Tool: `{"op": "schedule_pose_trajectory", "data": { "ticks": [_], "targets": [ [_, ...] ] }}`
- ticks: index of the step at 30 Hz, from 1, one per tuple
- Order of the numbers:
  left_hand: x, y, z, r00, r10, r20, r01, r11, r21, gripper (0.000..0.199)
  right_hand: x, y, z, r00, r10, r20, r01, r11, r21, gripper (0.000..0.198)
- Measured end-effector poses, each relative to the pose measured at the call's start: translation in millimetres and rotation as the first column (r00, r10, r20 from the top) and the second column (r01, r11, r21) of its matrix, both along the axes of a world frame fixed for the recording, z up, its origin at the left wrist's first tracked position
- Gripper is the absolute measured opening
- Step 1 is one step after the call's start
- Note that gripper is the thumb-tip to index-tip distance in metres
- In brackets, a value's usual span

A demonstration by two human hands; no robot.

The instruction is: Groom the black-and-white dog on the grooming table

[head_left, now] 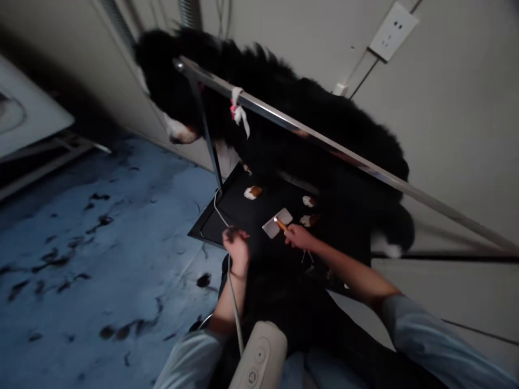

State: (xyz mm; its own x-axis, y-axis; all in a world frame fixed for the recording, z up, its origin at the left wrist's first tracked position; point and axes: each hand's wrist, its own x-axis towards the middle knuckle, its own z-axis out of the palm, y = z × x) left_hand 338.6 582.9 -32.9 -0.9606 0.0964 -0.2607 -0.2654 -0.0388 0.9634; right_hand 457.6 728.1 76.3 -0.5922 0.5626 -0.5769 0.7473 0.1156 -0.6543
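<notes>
My right hand (299, 236) is closed around the wooden handle of a slicker brush (279, 221), whose pale rectangular head is turned up above the black table (227, 216). To its left, my left hand (237, 247) has curled fingers with a small dark patch at their tips, perhaps fur; I cannot make it out. A pale cord (232, 289) runs along that wrist. Beyond both hands stands a large, long-haired black dog (308, 119) with white and brown paws, its head to the left. Close to my body is a white hair dryer (261, 351), nozzle up.
A metal grooming frame (284, 116) crosses in front of the dog, with a white and pink cloth strip (238, 108) tied on it. Dark fur clumps (57, 262) litter the blue floor (133, 243). A wall socket (393, 31) is at upper right, a white basin-like object (32, 116) at left.
</notes>
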Motion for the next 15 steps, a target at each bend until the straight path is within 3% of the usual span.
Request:
{"op": "schedule_pose_trajectory", "data": {
  "ticks": [2,3,4,5,6,7,9,11,13,15],
  "targets": [
    [-16,-29,-30.2,0.995,0.088,0.042,-0.079,0.979,-0.189,0.035,-49,44,27,0.997,0.079,0.007,-0.078,0.976,0.204,0.018],
    [-21,-44,-43.1,0.995,0.064,0.077,-0.030,0.924,-0.382,0.051,-76,66,43,0.994,0.111,-0.005,-0.103,0.937,0.333,0.014],
    [-23,-56,-53.4,0.990,0.064,0.130,0.011,0.863,-0.505,0.068,-101,85,59,0.986,0.168,-0.001,-0.138,0.816,0.561,0.017],
    [-23,-65,-60.6,0.984,0.065,0.166,0.049,0.798,-0.601,0.081,-118,102,74,0.985,0.172,0.031,-0.143,0.689,0.710,0.023],
    [-21,-69,-64.2,0.982,0.068,0.178,0.067,0.752,-0.656,0.090,-126,116,86,0.988,0.145,0.059,-0.135,0.593,0.794,0.028],
    [-19,-68,-64.3,0.985,0.073,0.156,0.050,0.745,-0.666,0.093,-122,129,94,0.992,0.099,0.080,-0.120,0.525,0.843,0.032],
    [-18,-52,-54.3,0.998,0.051,0.023,-0.026,0.789,-0.614,0.088,-76,147,94,0.995,-0.049,0.082,-0.042,0.542,0.839,0.036],
    [-23,-18,-32.2,0.986,-0.018,-0.167,-0.070,0.860,-0.505,0.077,4,154,78,0.968,-0.243,0.061,0.101,0.605,0.790,0.039],
    [-34,30,-0.3,0.923,-0.119,-0.365,-0.023,0.932,-0.362,0.061,91,148,51,0.913,-0.404,0.048,0.261,0.673,0.692,0.039],
    [-48,88,37.9,0.807,-0.221,-0.547,0.121,0.970,-0.212,0.044,160,130,22,0.894,-0.448,0.031,0.349,0.737,0.579,0.040]
  ]
}}
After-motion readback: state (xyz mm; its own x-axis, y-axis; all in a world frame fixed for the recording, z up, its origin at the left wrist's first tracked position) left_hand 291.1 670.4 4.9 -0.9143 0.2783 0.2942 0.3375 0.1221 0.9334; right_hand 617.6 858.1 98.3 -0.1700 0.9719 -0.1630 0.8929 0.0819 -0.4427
